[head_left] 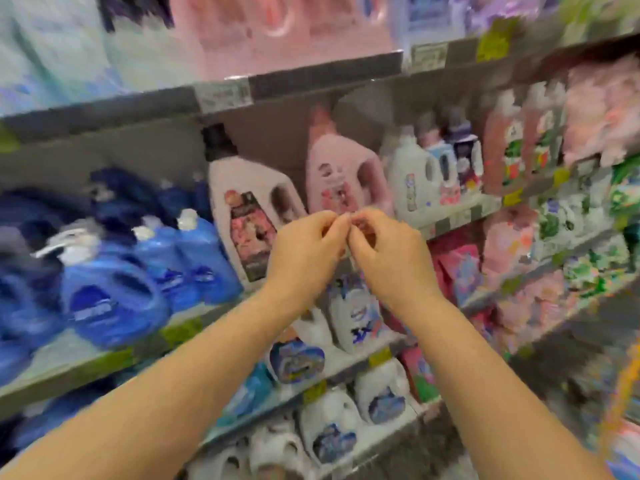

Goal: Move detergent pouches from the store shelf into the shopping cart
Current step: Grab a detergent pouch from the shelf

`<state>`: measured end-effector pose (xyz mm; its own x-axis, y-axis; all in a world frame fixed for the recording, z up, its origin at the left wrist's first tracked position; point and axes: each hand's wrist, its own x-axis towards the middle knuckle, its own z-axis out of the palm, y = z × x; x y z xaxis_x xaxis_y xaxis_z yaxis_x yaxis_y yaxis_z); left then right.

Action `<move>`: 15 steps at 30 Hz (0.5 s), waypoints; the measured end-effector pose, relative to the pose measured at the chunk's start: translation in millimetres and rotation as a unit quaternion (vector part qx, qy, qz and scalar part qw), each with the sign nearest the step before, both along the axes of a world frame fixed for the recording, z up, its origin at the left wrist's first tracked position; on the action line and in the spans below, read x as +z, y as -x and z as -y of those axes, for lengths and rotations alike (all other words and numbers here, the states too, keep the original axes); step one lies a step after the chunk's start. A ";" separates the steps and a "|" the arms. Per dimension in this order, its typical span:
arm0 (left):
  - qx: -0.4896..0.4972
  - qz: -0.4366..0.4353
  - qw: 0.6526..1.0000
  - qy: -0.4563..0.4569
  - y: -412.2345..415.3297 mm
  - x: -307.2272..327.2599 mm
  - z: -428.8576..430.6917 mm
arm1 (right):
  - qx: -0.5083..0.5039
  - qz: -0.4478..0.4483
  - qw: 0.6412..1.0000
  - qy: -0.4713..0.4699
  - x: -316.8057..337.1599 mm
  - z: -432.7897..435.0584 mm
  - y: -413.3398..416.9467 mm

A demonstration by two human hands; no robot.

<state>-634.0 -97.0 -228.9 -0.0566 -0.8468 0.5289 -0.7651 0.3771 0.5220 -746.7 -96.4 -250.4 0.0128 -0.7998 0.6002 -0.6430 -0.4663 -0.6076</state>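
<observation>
While blurred: left hand and right hand raised before shelf, fingertips pinched together, contents indiscernible. Pouches shelved right, untouched. Advised: separate hands, grip one pouch firmly.

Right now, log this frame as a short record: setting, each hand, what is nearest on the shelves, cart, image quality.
setting: store aisle, shelves of laundry bottles and pouches
left hand: raised at the middle shelf, fingertips meeting the right hand's, no product held
right hand: same height, fingers pinched; a tiny item between the fingertips cannot be ruled out
behind hands: pink jug and white jug with dark label, both upright
left side: blue jugs
right side: pink pouches, untouched
cart: not in view
image quality: heavy motion blur, labels unreadable
</observation>
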 end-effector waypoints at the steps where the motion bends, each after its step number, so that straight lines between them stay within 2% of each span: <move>1: 0.022 0.016 0.999 0.017 -31.2 18.1 -6.7 | 0.027 -0.009 0.999 0.018 17.4 -1.3 -30.0; 8: 0.153 0.148 0.969 0.123 -204.5 114.1 -49.4 | 0.200 -0.063 0.971 0.113 115.6 -1.3 -189.5; 12: 0.212 0.223 0.945 0.113 -269.2 155.0 -53.6 | 0.280 -0.084 0.947 0.137 155.2 19.9 -258.4; 15: 0.242 0.239 0.935 0.097 -308.8 183.2 -41.2 | 0.312 -0.114 0.931 0.151 185.9 43.5 -299.9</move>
<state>-325.2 -55.8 -45.7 0.0389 -0.7246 0.6881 -0.9992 -0.0210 0.0343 -446.7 -139.9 -64.5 0.5728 -0.3885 0.7218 -0.2858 -0.9199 -0.2684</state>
